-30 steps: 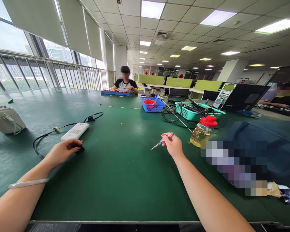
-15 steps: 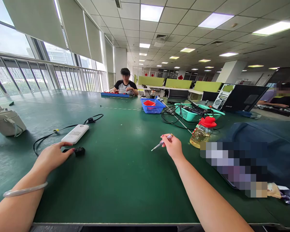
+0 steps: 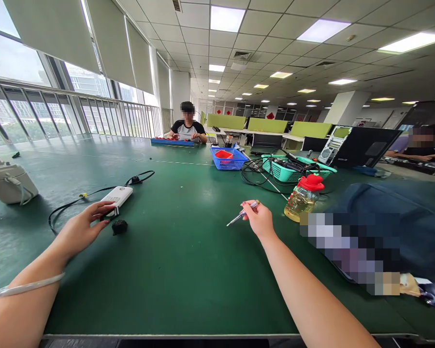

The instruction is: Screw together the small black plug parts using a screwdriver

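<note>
White bangle point(image 3: 29, 285) on the wrist, the left hand point(image 3: 80, 228) pinches a black pronged piece point(image 3: 110, 213) near a dark lump point(image 3: 119, 227) on the green table point(image 3: 184, 270); a slim screwdriver point(image 3: 235, 220) sits clamped in the right hand point(image 3: 260, 220), its tip best aimed clear of the left fingers.

I have the left forearm point(image 3: 32, 292) extended forward and inward from the lower left, wrist point(image 3: 60, 256) nearly straight. I have the left hand point(image 3: 80, 228) back upward, thumb point(image 3: 97, 228) and fingers point(image 3: 99, 207) closed in a pinch. I have the right forearm point(image 3: 304, 285) angled forward and inward from the lower right. I have the right hand point(image 3: 260, 220) in a fingertip grip, well apart from the left
</note>
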